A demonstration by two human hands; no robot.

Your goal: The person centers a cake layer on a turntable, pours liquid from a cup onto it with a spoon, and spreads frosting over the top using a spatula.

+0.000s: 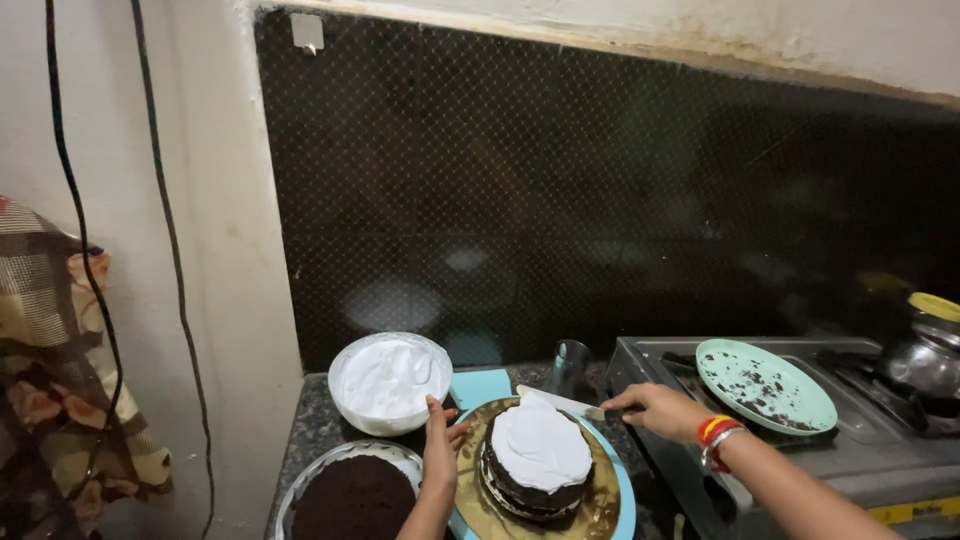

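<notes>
A round chocolate cake topped with white cream sits on a gold board over a light blue turntable. My right hand grips a palette knife whose blade lies across the cream at the cake's far edge. Red and silver bangles ring that wrist. My left hand rests against the left rim of the gold board, fingers touching it.
A white bowl of whipped cream stands behind the cake; a plate with a dark cake layer is at front left. A steel cup, a stove holding a crumb-strewn green plate and a pot are right.
</notes>
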